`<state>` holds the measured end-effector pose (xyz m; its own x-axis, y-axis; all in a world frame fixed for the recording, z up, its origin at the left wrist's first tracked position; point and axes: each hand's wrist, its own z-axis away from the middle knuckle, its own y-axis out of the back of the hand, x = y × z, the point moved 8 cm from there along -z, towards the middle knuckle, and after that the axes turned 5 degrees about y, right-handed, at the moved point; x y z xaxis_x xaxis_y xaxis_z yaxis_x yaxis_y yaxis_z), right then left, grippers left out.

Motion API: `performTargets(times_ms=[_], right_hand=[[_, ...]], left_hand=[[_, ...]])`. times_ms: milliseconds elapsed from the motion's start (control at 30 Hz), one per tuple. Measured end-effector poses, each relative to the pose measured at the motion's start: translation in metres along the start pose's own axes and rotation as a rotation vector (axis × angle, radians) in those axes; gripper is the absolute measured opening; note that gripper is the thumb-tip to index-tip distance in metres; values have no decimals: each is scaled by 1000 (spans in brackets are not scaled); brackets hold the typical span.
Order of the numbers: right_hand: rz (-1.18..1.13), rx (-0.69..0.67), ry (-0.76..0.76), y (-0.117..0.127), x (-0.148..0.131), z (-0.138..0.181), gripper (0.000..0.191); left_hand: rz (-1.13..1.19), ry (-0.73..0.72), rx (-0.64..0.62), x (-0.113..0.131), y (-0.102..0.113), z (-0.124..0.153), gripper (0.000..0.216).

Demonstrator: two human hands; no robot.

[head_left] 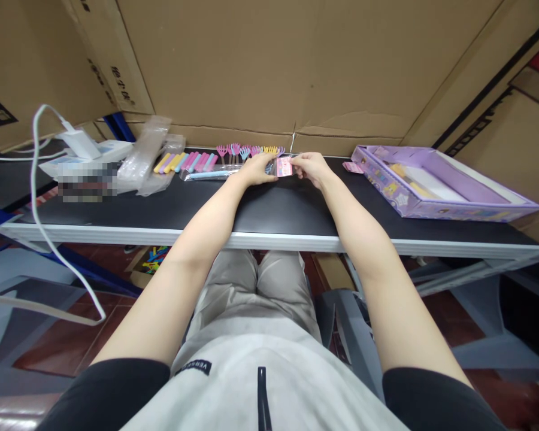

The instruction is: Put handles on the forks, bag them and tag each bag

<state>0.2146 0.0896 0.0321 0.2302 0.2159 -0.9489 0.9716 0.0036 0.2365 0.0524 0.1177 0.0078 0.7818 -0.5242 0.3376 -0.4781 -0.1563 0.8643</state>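
My left hand (257,170) is closed over a clear plastic bag with a light-blue back scratcher (210,175) inside, lying along the table. The scratcher's handle sticks out to the left of the hand; part of its other end is hidden under my fingers. At the bag's right end is a small pink printed card (284,166). My right hand (313,168) pinches this card by its right edge. Just behind my left hand lies a row of claw-shaped scratcher heads (236,149) in pink, blue, yellow and purple. Several coloured handles (186,162) lie side by side farther left.
Empty-looking clear bags (144,152) lie at the left, near a white charger (81,143) with a looping cable (35,173). A purple box (404,197) stands at the right beside more pink cards (353,167). Cardboard (269,72) walls the black table's (287,212) back.
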Motion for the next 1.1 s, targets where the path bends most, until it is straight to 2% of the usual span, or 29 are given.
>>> performTargets(times_ms=[400, 800, 1100], right_hand=[[23, 14, 11, 0, -2, 1, 45], [0, -93, -64, -7, 0, 7, 30], [17, -45, -40, -6, 3, 3, 33]], left_hand=[[32, -13, 17, 7, 4, 4, 78], [66, 9, 20, 6, 6, 6, 71], [81, 40, 21, 10, 10, 9, 78]])
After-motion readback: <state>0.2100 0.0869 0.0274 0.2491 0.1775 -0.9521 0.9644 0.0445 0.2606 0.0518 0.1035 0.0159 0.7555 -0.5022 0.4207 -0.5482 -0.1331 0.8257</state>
